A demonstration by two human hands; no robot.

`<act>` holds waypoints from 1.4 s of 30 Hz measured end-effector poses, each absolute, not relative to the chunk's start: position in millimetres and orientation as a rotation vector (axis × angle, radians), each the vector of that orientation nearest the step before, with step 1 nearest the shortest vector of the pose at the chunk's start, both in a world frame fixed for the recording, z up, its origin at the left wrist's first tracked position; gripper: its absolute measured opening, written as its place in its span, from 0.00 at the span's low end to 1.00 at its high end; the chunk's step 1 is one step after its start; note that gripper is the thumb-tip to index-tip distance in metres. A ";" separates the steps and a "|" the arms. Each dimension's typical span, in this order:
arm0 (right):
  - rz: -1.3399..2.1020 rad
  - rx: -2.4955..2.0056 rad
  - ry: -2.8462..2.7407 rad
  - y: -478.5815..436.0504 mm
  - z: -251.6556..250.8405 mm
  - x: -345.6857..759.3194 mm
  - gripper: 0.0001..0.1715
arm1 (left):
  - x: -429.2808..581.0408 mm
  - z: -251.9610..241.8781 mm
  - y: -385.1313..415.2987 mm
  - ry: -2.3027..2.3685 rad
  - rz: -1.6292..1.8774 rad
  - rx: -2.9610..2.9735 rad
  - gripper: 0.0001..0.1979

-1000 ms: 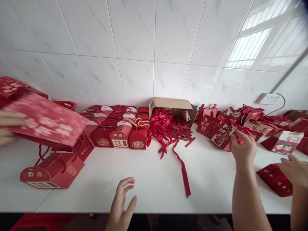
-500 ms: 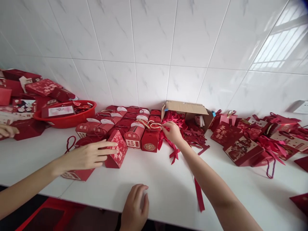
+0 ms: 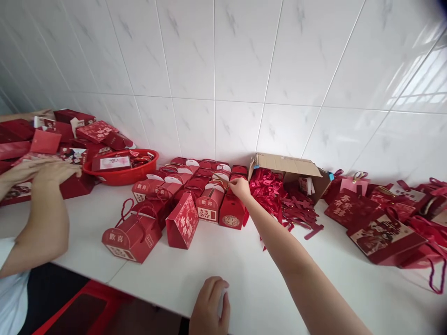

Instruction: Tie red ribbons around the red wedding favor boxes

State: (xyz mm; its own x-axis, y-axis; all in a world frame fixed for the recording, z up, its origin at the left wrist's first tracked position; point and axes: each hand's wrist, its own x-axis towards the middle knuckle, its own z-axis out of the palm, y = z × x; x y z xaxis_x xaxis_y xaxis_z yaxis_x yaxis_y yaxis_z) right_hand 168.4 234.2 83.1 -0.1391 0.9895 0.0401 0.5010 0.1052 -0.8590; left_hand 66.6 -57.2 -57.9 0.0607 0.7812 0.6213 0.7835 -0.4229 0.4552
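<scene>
My right hand (image 3: pixel 239 187) reaches far forward over the white table (image 3: pixel 244 274). Its fingers are pinched on the cord handle on top of a small red gift box (image 3: pixel 231 215), at the right end of a cluster of several like boxes (image 3: pixel 181 179). My left hand (image 3: pixel 210 304) rests at the table's near edge with its fingers curled in, and nothing shows in it. Just right of the held box lies a heap of red ribbons (image 3: pixel 267 186), spilling from a cardboard box (image 3: pixel 289 164) tipped on its side.
A red box with rope handles (image 3: pixel 131 237) and a patterned red box (image 3: pixel 183 225) stand in front of the cluster. A red basin (image 3: pixel 122 176) sits at back left. Another person's hands (image 3: pixel 42 170) work at far left. Red gift bags (image 3: pixel 384 235) crowd the right.
The view has swung left. My right hand left the bags at right and came to the gift box's handle. The other person set down a patterned box and drew back left.
</scene>
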 end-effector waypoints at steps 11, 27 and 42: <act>1.599 -0.889 -1.199 171.6 101.3 234.9 0.11 | 64.7 -58.6 -54.2 -1.702 -1.357 -2.316 0.07; 1.378 -0.811 -1.239 -1.4 46.2 271.7 0.08 | 123.9 18.3 -36.9 -1.698 -2.113 -2.532 0.11; 0.843 -0.623 -1.678 -40.7 39.4 284.0 0.17 | 123.7 27.2 -51.9 -1.359 -2.463 -2.631 0.06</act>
State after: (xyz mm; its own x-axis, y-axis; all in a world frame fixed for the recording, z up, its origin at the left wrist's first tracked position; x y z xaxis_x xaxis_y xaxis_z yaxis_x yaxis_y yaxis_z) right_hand 284.0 -40.7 39.4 -0.2582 0.7638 0.5915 -0.0181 0.6084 -0.7934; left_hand 123.7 -51.9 27.2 0.0622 0.8408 0.5378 0.0065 -0.5392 0.8422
